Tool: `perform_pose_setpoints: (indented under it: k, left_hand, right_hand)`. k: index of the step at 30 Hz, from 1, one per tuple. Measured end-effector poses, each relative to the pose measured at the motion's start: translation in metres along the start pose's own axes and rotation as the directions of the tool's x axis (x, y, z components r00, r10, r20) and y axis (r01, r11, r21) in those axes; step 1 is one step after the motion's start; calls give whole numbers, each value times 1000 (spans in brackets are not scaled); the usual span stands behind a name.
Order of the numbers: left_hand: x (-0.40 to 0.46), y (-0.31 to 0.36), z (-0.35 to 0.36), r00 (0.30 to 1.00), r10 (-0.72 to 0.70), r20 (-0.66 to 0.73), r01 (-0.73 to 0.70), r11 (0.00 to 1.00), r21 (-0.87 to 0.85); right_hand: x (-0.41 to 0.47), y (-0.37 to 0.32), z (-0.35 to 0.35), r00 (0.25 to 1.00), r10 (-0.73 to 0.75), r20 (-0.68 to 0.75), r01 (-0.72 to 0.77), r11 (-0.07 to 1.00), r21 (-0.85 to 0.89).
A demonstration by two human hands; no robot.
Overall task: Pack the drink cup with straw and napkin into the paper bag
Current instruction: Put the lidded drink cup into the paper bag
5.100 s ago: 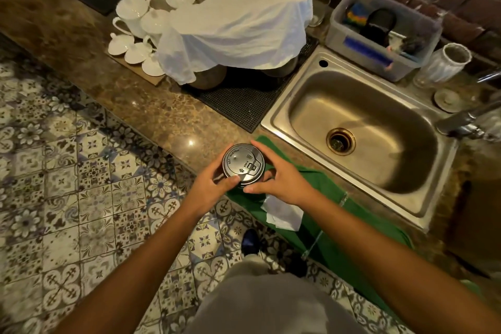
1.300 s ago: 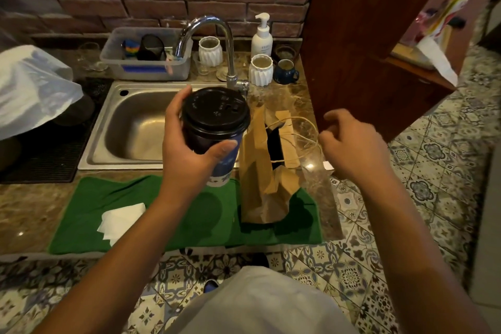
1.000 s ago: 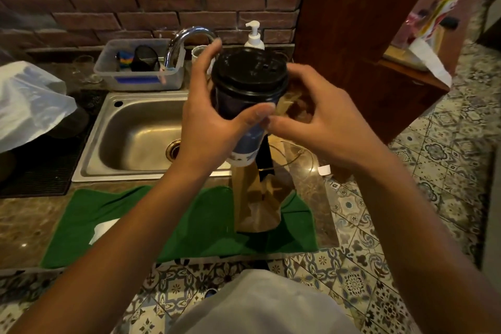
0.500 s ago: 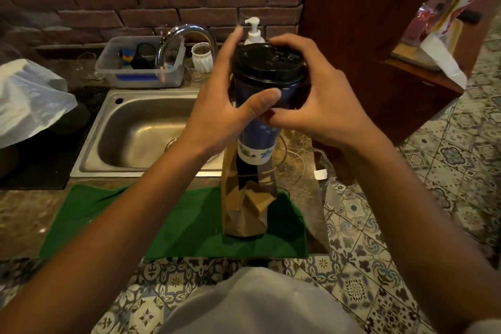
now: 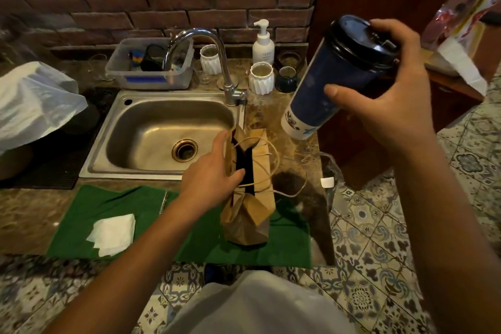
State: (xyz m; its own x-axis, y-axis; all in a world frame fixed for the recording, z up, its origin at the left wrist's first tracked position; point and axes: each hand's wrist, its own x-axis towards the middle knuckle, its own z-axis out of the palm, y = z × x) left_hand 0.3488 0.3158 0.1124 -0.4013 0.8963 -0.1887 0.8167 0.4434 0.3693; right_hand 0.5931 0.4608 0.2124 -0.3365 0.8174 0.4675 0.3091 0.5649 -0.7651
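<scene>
A dark blue drink cup with a black lid hangs tilted in the air at the right, and my right hand is wrapped around it. The brown paper bag stands upright on the green cloth, its narrow mouth open and its string handles loose. My left hand grips the bag's left rim, thumb inside the opening. A white napkin lies on the cloth to the left. What looks like a thin straw lies on the cloth by my left forearm.
A steel sink with a curved tap lies behind the bag. White ceramic cups, a soap dispenser and a plastic tub stand at the back. A wooden cabinet rises at the right.
Both hands held the cup over the bag. Now my right hand alone holds it, up and to the right, while my left hand has dropped to the bag's rim.
</scene>
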Motion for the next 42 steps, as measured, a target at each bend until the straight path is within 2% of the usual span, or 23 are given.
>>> perform_pose_setpoints:
  k: [2, 5, 8, 11, 15, 18, 22, 27, 30, 34, 39, 42]
  left_hand:
    - [4, -6, -4, 999, -1, 54, 11, 985, -175]
    - [6, -17, -4, 992, -17, 126, 74, 882, -465]
    - [6, -22, 1, 990, -43, 133, 111, 819, -564]
    - [3, -20, 3, 989, -67, 132, 135, 771, -623]
    - [0, -15, 6, 988, -83, 130, 147, 760, -633]
    - [-1, -14, 7, 990, -80, 113, 134, 758, -638]
    - [-6, -18, 7, 993, -71, 93, 115, 748, -654]
    - [-11, -17, 3, 998, -34, 61, 62, 827, -559]
    - [-14, -11, 1, 996, 36, 78, 12, 841, -540]
    - [-13, -10, 5, 995, 46, 91, 11, 839, -544]
    - [-12, -12, 6, 992, 51, 113, 23, 820, -571]
    - [-12, -16, 5, 988, 63, 143, 36, 801, -598]
  right_hand:
    - [-4, 0, 4, 1000, 26, -13, -25, 999, 24]
    - [-17, 4, 16, 995, 101, -22, -99, 991, 92]
    - [-31, 7, 32, 984, 176, -32, -168, 969, 180]
    - [-43, 5, 51, 974, 225, 26, -225, 952, 208]
    - [-60, 5, 75, 960, 254, 119, -276, 932, 237]
    - [-67, 6, 88, 952, 240, 191, -273, 947, 170]
    - [-71, 12, 91, 949, 163, 268, -171, 985, 4]
    - [-74, 21, 90, 923, 129, 362, -38, 968, -248]
    - [-76, 29, 92, 912, 142, 386, -33, 961, -276]
    - [-77, 36, 103, 900, 165, 404, -37, 951, -306]
    - [-81, 42, 116, 893, 117, 435, 92, 898, -430]
    - [-83, 43, 121, 889, 91, 449, 135, 884, -447]
